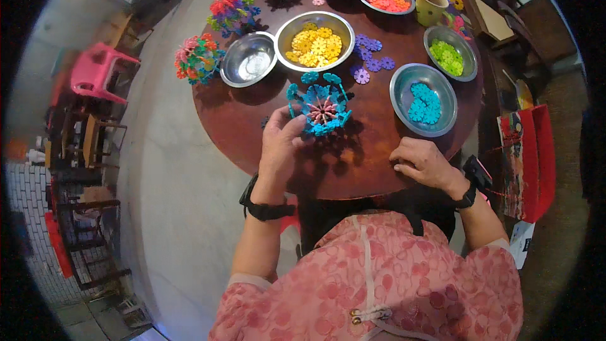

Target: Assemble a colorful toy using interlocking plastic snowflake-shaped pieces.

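Observation:
In front of me on the table stands a round, cup-shaped build of interlocking flower discs, blue with a pink centre. My left hand pinches its left side between thumb and fingers. My right hand rests at the table's near edge with its fingers curled in, and nothing shows in it. Just beyond it is a metal bowl with several loose blue flower discs. Purple flower discs lie loose on the tabletop behind the build.
The round brown table also bears a bowl of yellow discs, a shiny metal bowl, and bowls of green and orange discs. Multicoloured disc balls line its left side. A pink stool stands left, a red bag right.

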Motion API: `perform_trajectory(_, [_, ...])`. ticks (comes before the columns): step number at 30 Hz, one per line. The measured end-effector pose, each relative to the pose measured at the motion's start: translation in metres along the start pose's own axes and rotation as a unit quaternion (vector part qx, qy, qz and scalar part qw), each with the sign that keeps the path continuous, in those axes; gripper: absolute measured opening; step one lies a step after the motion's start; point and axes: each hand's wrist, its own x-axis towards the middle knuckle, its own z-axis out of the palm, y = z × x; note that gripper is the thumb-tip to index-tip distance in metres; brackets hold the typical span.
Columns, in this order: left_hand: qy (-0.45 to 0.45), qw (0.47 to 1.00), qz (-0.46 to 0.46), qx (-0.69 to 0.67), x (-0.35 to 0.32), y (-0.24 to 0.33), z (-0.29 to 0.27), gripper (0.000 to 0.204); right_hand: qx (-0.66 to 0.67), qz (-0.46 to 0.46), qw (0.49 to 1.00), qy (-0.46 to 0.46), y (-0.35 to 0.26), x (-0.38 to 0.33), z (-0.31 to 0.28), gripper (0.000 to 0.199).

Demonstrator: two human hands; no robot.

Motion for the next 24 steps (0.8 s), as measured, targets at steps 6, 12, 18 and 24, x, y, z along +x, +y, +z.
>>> perform_trajectory(6, [-0.007,1.0,0.01,0.012,-0.0038,0.0011,0.0001,0.031,0.0,-0.01,1.0,0.003,0.0007,-0.0018,-0.0003,0.016])
perform_trajectory(12, [-0.006,1.0,0.018,0.025,-0.0004,0.0007,-0.0019,0.033,0.002,-0.003,1.0,-0.006,0.0032,-0.0031,-0.0017,0.016])
perform_trajectory(18, [0.02,0.999,0.038,0.018,0.0008,0.0002,0.0015,0.038,0.028,-0.011,1.0,0.007,0.0047,-0.0043,-0.0025,0.014])
perform_trajectory(24, [0.027,0.998,0.049,0.031,-0.0005,0.0003,-0.001,0.038,0.025,-0.036,0.999,-0.011,0.0086,-0.0045,-0.0021,0.014])
